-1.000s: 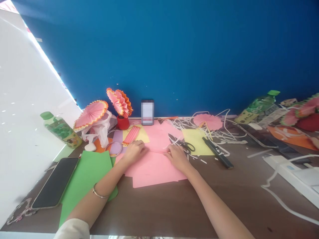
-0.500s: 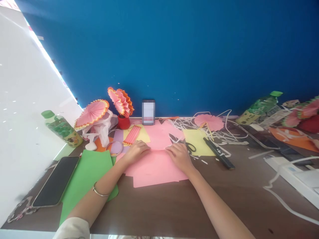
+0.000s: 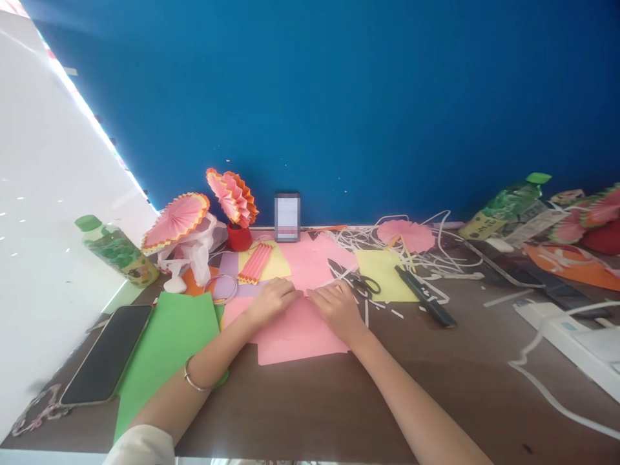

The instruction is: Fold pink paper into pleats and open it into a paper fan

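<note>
My left hand (image 3: 272, 301) and my right hand (image 3: 338, 309) are almost touching over the pink paper (image 3: 293, 339). The fingers of each are closed on its far edge, where a narrow fold seems to run; the fingertips partly hide it. Just beyond my left hand lies a pleated pink paper strip (image 3: 256, 263) with orange and yellow edges. Black-handled scissors (image 3: 370, 285) rest beside my right hand. Green paper (image 3: 162, 349) lies under my left forearm.
At the left are a phone (image 3: 107, 355) and a green-capped bottle (image 3: 116, 252). Paper flowers stand in a red pot (image 3: 239, 237). To the right are a black marker-like pen (image 3: 426, 297), tangled white strips (image 3: 448, 255) and a white power strip (image 3: 566, 342).
Both hands have moved towards each other along the far edge of the pink paper, closing the gap between them. The camera view has shifted slightly.
</note>
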Tool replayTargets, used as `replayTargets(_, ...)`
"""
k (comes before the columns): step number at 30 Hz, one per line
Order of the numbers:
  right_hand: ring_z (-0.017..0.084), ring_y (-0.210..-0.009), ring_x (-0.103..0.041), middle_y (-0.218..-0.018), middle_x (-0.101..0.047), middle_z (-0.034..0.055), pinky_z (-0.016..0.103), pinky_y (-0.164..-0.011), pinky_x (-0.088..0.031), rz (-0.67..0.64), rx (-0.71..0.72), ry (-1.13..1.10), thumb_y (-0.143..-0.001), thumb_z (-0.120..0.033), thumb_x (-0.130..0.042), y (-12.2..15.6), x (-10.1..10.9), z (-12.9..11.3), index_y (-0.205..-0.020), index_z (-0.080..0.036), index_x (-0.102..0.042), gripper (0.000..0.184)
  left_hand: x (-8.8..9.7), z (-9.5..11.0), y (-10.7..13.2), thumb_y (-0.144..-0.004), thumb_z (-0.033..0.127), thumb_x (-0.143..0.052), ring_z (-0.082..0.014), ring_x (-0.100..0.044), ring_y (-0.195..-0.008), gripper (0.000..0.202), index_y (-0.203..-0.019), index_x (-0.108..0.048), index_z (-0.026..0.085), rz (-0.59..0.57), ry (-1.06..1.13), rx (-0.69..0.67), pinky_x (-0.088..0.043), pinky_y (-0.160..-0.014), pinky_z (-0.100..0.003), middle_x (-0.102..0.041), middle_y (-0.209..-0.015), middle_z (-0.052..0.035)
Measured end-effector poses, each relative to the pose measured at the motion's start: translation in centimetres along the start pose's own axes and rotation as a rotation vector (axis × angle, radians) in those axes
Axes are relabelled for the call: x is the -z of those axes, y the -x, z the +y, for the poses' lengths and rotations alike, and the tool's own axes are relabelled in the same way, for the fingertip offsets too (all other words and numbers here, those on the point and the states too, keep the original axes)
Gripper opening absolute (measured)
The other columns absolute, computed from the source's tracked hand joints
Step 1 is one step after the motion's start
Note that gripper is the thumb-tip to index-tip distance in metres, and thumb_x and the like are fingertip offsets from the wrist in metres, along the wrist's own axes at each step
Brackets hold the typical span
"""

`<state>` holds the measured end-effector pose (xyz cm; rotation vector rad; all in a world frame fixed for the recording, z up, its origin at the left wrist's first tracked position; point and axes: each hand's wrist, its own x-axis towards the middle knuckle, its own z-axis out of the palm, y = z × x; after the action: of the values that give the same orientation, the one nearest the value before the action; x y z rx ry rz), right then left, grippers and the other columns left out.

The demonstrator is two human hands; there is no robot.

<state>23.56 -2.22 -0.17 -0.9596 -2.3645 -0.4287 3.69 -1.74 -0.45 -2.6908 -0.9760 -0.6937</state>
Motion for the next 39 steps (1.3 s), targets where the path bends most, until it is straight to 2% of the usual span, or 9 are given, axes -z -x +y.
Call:
replayTargets(5,0.013,-0.068,-0.054,-0.067,-0.065,0.0012,0.032,-0.075,-0.032,0.035,0.039,0.037,-0.086,-0.014,-0.046,0.3,0.6,1.2,-0.08,-0.019,-0.061,0.018,-0.2,-0.8,0.5,-0.089,0.01,-0.031,-0.0144,-0.051,-0.071,0.025,-0.098,-0.054,0.015,0.026,-0.04,-0.052,-0.043,-0.064,-0.028,-0.055,-0.076,-0.0045)
replayTargets(10,0.014,-0.07,-0.055,-0.072,-0.067,0.002,0.033,-0.076,-0.035,0.067,0.104,0.11,-0.082,-0.004,-0.046,0.4,1.8,1.9,-0.089,-0.019,-0.061,0.022,0.1,-1.6,0.6,-0.088,0.008,-0.032,-0.0139,-0.052,-0.071,0.022,-0.098,-0.05,0.015,0.09,-0.108,-0.105,-0.044,-0.065,-0.028,-0.056,-0.078,-0.0046)
replayTargets(14,0.014,-0.073,-0.058,-0.078,-0.068,0.0034,0.034,-0.076,-0.04,0.106,0.129,0.119,-0.082,-0.004,-0.046,0.5,2.0,2.3,-0.094,-0.017,-0.06,0.023,0.9,-1.9,0.5,-0.087,0.008,-0.037,-0.0138,-0.052,-0.066,0.017,-0.097,-0.049,0.014,0.182,-0.194,-0.158,-0.043,-0.06,-0.028,-0.058,-0.075,-0.0044)
replayTargets(18,0.016,-0.084,-0.061,-0.092,-0.068,0.0073,0.034,-0.08,-0.044,0.159,0.16,0.065,-0.083,-0.003,-0.044,0.9,1.7,3.0,-0.107,-0.016,-0.056,0.029,1.2,-2.3,0.9,-0.086,0.008,-0.04,-0.0138,-0.053,-0.065,0.017,-0.098,-0.049,0.015,0.225,-0.262,-0.158,-0.042,-0.06,-0.029,-0.059,-0.076,-0.0047)
replayTargets(22,0.017,-0.1,-0.056,-0.105,-0.065,0.0043,0.037,-0.087,-0.04,0.094,0.111,0.02,-0.087,-0.006,-0.038,1.2,1.4,3.2,-0.108,-0.024,-0.056,0.033,1.2,-2.5,1.5,-0.088,0.01,-0.035,-0.0134,-0.054,-0.068,0.022,-0.101,-0.05,0.019,0.174,-0.274,-0.107,-0.043,-0.068,-0.033,-0.061,-0.081,-0.0049)
replayTargets(24,0.018,-0.101,-0.054,-0.101,-0.065,0.0043,0.038,-0.088,-0.037,0.039,0.047,0.015,-0.087,-0.007,-0.038,1.2,1.1,3.2,-0.102,-0.025,-0.059,0.032,1.1,-2.6,1.6,-0.089,0.011,-0.033,-0.0139,-0.054,-0.071,0.023,-0.1,-0.051,0.019,0.088,-0.219,-0.074,-0.043,-0.071,-0.034,-0.06,-0.08,-0.0052)
replayTargets(30,0.017,-0.077,-0.053,-0.074,-0.06,0.0049,0.032,-0.073,-0.04,-0.203,-0.001,-0.13,-0.087,-0.013,-0.042,1.2,-0.6,3.3,-0.08,-0.019,-0.062,0.022,0.5,-2.8,1.3,-0.089,0.013,-0.033,-0.015,-0.052,-0.072,0.024,-0.086,-0.057,0.015,-0.209,-0.049,-0.025,-0.041,-0.068,-0.03,-0.055,-0.075,-0.0055)
replayTargets(33,0.018,-0.08,-0.055,-0.078,-0.06,0.0047,0.031,-0.072,-0.043,-0.262,-0.117,-0.306,-0.087,-0.022,-0.044,1.4,-1.0,3.7,-0.079,-0.02,-0.061,0.019,0.2,-3.0,1.5,-0.089,0.018,-0.037,-0.0143,-0.053,-0.076,0.023,-0.089,-0.06,0.017,-0.197,0.079,0.065,-0.042,-0.068,-0.027,-0.056,-0.08,-0.005)
replayTargets(39,0.018,-0.082,-0.058,-0.086,-0.062,0.0056,0.033,-0.075,-0.044,-0.287,-0.312,-0.515,-0.087,-0.024,-0.041,1.6,-0.9,4.1,-0.082,-0.02,-0.061,0.021,-0.7,-3.6,2.0,-0.087,0.024,-0.043,-0.0126,-0.057,-0.081,0.023,-0.094,-0.064,0.018,-0.051,0.402,0.242,-0.045,-0.074,-0.025,-0.06,-0.086,-0.005)
